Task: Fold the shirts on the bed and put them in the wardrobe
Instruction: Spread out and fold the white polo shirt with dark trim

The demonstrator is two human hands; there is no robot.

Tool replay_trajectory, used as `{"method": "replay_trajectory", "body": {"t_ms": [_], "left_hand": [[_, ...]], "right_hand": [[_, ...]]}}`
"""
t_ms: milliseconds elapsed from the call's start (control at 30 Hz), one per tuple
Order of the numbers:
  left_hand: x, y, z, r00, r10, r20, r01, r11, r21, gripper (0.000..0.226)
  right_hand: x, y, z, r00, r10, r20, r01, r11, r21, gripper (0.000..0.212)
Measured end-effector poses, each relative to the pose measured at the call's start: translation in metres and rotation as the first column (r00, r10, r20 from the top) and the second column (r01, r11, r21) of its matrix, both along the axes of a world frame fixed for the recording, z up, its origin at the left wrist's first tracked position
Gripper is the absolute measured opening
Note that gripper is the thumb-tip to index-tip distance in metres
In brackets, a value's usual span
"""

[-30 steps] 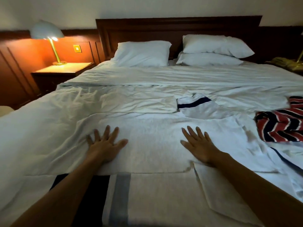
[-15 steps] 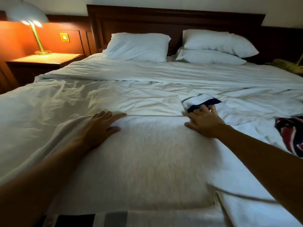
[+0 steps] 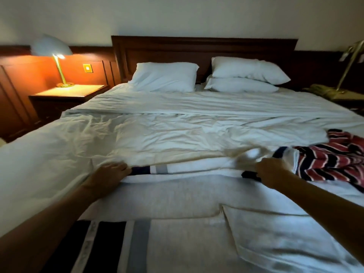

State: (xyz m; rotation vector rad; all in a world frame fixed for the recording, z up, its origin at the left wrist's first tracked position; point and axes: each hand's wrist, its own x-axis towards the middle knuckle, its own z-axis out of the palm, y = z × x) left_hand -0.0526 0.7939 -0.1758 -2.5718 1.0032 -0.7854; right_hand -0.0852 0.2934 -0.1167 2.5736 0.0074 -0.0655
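Observation:
A white shirt [image 3: 177,196] with navy and grey stripes lies spread flat on the bed [image 3: 157,134] in front of me. My left hand [image 3: 107,177] grips its far edge at the left, fingers curled under the fabric. My right hand [image 3: 272,171] grips the far edge at the right, lifting a bunched, blurred piece of white cloth with a navy band. A red, navy and white striped shirt [image 3: 334,160] lies crumpled at the right, just beyond my right hand.
Three white pillows [image 3: 165,76] lean on the dark wooden headboard. A lit lamp [image 3: 52,50] stands on the nightstand [image 3: 67,94] at the left. Another brass lamp [image 3: 348,62] stands at the far right.
Both hands went from pressing flat on the shirt to gripping its far edge. The right hand moved right and lifted the sleeve end, and the striped underside now shows along the far edge.

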Motion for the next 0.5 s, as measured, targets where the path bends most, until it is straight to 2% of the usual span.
{"method": "replay_trajectory", "body": {"t_ms": [67, 133, 200, 233, 267, 333, 367, 433, 500], "left_hand": [[-0.013, 0.0, 0.005, 0.992, 0.119, -0.046, -0.115, 0.99, 0.088, 0.024], [-0.025, -0.004, 0.014, 0.965, 0.246, -0.094, -0.23, 0.961, 0.153, 0.032], [-0.037, -0.007, 0.021, 0.908, 0.389, -0.156, -0.359, 0.914, 0.188, 0.049], [-0.042, -0.006, 0.023, 0.884, 0.435, -0.169, -0.402, 0.894, 0.199, 0.048], [-0.051, -0.006, 0.027, 0.863, 0.473, -0.177, -0.438, 0.875, 0.206, 0.044], [-0.065, -0.007, 0.035, 0.844, 0.519, -0.135, -0.482, 0.844, 0.235, 0.035], [-0.069, -0.007, 0.038, 0.845, 0.526, -0.092, -0.487, 0.83, 0.272, 0.032], [-0.079, -0.006, 0.045, 0.835, 0.547, -0.052, -0.495, 0.79, 0.363, 0.031], [-0.086, -0.002, 0.047, 0.81, 0.578, -0.102, -0.507, 0.777, 0.374, 0.034]], "right_hand": [[-0.03, -0.009, -0.002, 0.998, 0.032, 0.048, -0.035, 0.998, 0.059, 0.03], [-0.056, -0.017, -0.007, 0.975, 0.164, 0.149, -0.183, 0.975, 0.125, 0.023], [-0.073, -0.024, -0.015, 0.928, 0.281, 0.246, -0.337, 0.914, 0.225, 0.014], [-0.081, -0.026, -0.015, 0.908, 0.308, 0.282, -0.389, 0.87, 0.303, 0.022], [-0.085, -0.029, -0.015, 0.908, 0.311, 0.281, -0.405, 0.822, 0.399, 0.033], [-0.095, -0.027, -0.011, 0.935, 0.26, 0.241, -0.352, 0.759, 0.547, 0.04], [-0.098, -0.026, -0.008, 0.943, 0.246, 0.224, -0.332, 0.745, 0.578, 0.038], [-0.103, -0.021, -0.004, 0.927, 0.243, 0.286, -0.372, 0.698, 0.612, 0.03], [-0.109, -0.012, 0.0, 0.926, 0.228, 0.301, -0.374, 0.662, 0.65, 0.011]]}}
